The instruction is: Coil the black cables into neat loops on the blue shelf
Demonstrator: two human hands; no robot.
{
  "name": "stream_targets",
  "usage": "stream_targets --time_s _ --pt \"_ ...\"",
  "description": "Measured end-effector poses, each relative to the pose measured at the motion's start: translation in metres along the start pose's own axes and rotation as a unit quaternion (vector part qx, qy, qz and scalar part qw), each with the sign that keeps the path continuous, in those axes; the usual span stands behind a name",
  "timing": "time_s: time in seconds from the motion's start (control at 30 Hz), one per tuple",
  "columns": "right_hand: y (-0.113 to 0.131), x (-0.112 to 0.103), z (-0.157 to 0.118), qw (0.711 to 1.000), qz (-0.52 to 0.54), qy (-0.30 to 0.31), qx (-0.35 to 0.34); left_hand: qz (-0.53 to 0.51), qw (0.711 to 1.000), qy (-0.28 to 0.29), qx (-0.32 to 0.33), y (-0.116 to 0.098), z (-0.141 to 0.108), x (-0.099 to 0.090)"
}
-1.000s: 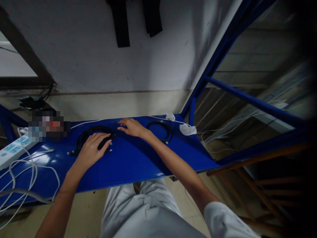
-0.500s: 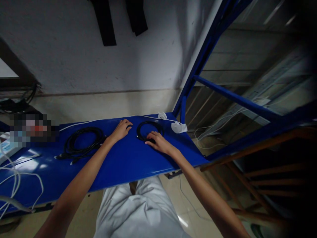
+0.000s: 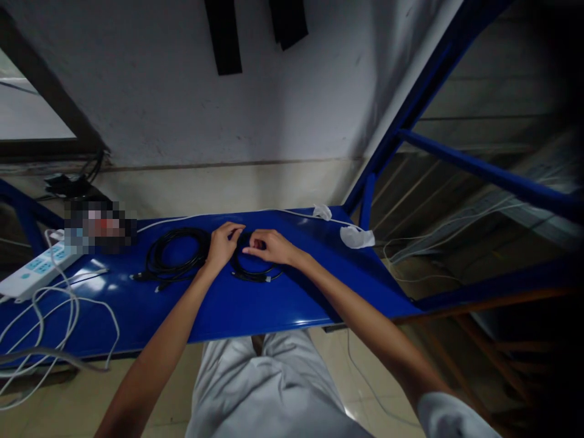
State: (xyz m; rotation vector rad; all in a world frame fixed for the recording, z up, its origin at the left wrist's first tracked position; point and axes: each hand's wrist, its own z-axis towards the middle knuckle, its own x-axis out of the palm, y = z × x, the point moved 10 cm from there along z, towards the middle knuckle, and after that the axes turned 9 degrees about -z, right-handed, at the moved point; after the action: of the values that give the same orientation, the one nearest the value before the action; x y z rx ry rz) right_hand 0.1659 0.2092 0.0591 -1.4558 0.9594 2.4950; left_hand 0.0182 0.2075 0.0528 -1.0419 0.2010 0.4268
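A small coil of black cable [image 3: 249, 275] lies on the blue table [image 3: 292, 304], its plug ends toward the near side. At its far left edge is my left hand [image 3: 223, 244], fingertips and thumb drawn together on the coil. My right hand [image 3: 270, 247] covers the far right part of the loop, with curled fingers and thumb closed about the cable; the exact grip is partly hidden. A larger black cable coil [image 3: 157, 258] rests just left of my left hand, its plugs pointing left.
White power strip [image 3: 41, 271] and tangled white cables [image 3: 70, 310] occupy the left end. Crumpled white plastic pieces [image 3: 357, 238] sit at the back right, near a thin white cable along the wall. A blue metal frame [image 3: 368, 201] rises at right.
The small coil has shifted toward the left hand and turned. My right hand has moved left with it, and my left hand has gone from resting on the table to the coil. The view has swung left.
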Motion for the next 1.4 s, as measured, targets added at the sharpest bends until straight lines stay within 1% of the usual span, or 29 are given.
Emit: stream_targets --time_s 0.07,0.1,0.17,0.23,0.33,0.4,0.47,0.63,0.87,1.03,1.27,1.33,1.4 --pt "-0.022 -0.009 0.010 0.998 0.033 -0.052 0.035 -0.046 0.999 -0.014 -0.015 0.000 -0.001 0.003" --pt "-0.032 -0.010 0.011 0.994 0.060 -0.072 0.053 -0.071 0.997 -0.021 -0.022 -0.001 -0.001 0.005" --pt "-0.045 -0.005 0.009 0.985 0.125 -0.094 0.077 -0.122 0.991 -0.033 -0.036 -0.003 -0.003 0.009" --pt "-0.047 0.006 0.002 0.975 0.185 -0.093 0.083 -0.162 0.985 -0.038 -0.044 -0.008 -0.006 0.013" --pt "-0.039 0.016 -0.008 0.963 0.238 -0.097 0.078 -0.191 0.980 -0.027 -0.041 -0.018 -0.009 0.019" --pt "-0.035 0.015 -0.011 0.957 0.253 -0.114 0.080 -0.187 0.982 -0.024 -0.027 -0.024 -0.010 0.019" --pt "-0.034 0.010 -0.013 0.952 0.262 -0.134 0.084 -0.180 0.983 -0.028 -0.019 -0.025 -0.010 0.017" --pt "-0.036 0.002 -0.013 0.946 0.271 -0.147 0.100 -0.166 0.984 -0.023 -0.054 -0.013 -0.009 0.018" --pt "-0.052 0.008 -0.013 0.936 0.287 -0.157 0.129 -0.157 0.986 -0.007 -0.049 -0.012 -0.011 0.023" --pt "-0.062 0.011 -0.012 0.924 0.310 -0.164 0.151 -0.142 0.988 0.013 -0.056 -0.004 -0.012 0.027" --pt "-0.074 0.003 -0.012 0.899 0.354 -0.199 0.162 -0.161 0.984 0.002 -0.080 0.008 -0.012 0.027" --pt "-0.080 0.001 -0.013 0.895 0.355 -0.207 0.174 -0.151 0.985 -0.005 -0.082 0.009 -0.011 0.024" --pt "-0.086 -0.001 -0.014 0.891 0.352 -0.217 0.186 -0.122 0.989 -0.015 -0.076 0.009 -0.009 0.017"
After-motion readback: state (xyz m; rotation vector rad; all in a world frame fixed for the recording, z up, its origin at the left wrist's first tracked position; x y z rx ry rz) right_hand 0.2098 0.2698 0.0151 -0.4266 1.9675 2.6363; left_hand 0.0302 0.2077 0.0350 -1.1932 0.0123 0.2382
